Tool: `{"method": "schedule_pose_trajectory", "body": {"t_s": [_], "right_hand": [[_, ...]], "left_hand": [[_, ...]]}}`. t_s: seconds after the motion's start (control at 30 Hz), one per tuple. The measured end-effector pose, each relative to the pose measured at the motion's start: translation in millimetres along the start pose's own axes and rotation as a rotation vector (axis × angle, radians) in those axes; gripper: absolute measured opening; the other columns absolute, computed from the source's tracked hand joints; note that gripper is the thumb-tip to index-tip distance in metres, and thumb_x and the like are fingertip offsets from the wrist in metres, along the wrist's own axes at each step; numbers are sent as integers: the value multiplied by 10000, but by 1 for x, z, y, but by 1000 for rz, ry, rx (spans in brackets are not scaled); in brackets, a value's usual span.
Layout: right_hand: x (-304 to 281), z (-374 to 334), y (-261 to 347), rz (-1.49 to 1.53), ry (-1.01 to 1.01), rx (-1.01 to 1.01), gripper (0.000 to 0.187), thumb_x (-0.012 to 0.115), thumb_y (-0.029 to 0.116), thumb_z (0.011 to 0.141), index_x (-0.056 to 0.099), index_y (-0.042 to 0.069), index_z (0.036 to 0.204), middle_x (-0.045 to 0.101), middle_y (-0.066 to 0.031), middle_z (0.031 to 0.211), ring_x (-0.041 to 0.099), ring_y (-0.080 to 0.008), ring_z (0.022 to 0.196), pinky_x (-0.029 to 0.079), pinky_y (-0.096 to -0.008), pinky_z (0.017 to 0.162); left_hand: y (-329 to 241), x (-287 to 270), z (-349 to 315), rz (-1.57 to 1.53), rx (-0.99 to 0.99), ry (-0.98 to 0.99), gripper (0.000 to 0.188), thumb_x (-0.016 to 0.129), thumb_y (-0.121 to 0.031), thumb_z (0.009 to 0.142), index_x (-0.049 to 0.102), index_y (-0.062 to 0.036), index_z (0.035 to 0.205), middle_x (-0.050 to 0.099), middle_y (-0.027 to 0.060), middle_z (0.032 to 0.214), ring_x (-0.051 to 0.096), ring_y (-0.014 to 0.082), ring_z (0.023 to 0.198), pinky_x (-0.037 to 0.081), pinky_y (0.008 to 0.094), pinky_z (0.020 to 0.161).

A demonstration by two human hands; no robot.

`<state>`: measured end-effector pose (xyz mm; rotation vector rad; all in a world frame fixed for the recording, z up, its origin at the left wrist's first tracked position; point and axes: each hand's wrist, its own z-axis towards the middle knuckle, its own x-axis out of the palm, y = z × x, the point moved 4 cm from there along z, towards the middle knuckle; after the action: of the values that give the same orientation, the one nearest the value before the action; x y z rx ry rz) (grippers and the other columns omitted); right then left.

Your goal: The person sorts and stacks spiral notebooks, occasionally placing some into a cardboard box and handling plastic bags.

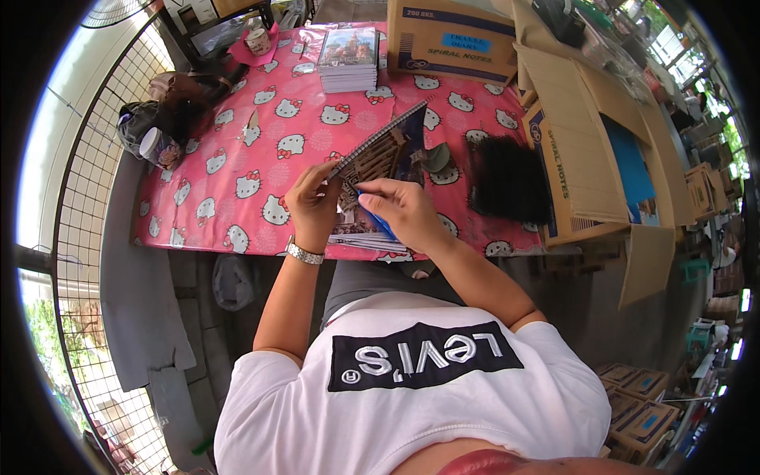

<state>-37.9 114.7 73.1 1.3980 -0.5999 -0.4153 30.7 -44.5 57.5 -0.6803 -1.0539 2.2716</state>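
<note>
A spiral notebook (388, 154) with a dark picture cover is tilted up at the table's near edge, its wire binding along the upper left side. My left hand (313, 194) is closed with the fingertips on the lower end of that binding. My right hand (402, 210) is closed around a slim blue tool (378, 218), its tip close to the same end of the binding; its exact kind I cannot make out. More notebooks (368, 241) lie stacked beneath. Beside the notebook's right edge is a small grey-green rounded object (436, 157).
A neat stack of notebooks (348, 59) stands at the far side of the pink patterned table (305, 119). Cardboard boxes (451, 39) are behind it, and an open carton (578, 142) stands right, beside a black furry item (508, 178). Bags (170, 95) and a cup (158, 148) sit left.
</note>
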Motion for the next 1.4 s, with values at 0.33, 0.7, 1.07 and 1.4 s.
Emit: {"method": "schedule_pose_trajectory", "body": {"t_s": [0.33, 0.7, 1.07, 1.4], "right_hand": [[-118, -30, -52, -536, -625, -197, 278, 688, 142, 861, 649, 20, 1108, 636, -159, 1018, 648, -280, 911, 509, -351, 817], [-213, -37, -72, -1543, -853, -68, 307, 648, 295, 864, 651, 69, 1072, 608, -125, 1084, 560, -347, 1053, 470, -433, 900], [-293, -32, -79, -1728, -797, 213, 179, 650, 192, 876, 630, 46, 976, 618, -152, 1003, 619, -366, 937, 514, -465, 827], [-232, -13, -3, -1174, -605, -352, 388, 496, -12, 827, 624, 43, 1188, 584, -196, 1081, 571, -378, 1022, 468, -407, 921]], "left_hand": [[102, -101, -27, -442, -544, -437, 232, 623, -94, 934, 613, 7, 1142, 666, 40, 847, 614, 105, 634, 481, 229, 487], [123, -117, -65, 795, -186, -257, 315, 721, -62, 760, 672, -96, 1069, 586, 174, 1155, 547, 345, 1084, 430, 451, 954], [-14, 65, -60, 626, 507, 956, 301, 646, -166, 810, 643, -137, 1109, 628, 45, 1140, 624, 227, 984, 531, 351, 813], [-69, 51, 23, 617, 451, 690, 376, 618, -24, 716, 597, -85, 1086, 630, 66, 923, 617, 276, 902, 467, 392, 825]]}}
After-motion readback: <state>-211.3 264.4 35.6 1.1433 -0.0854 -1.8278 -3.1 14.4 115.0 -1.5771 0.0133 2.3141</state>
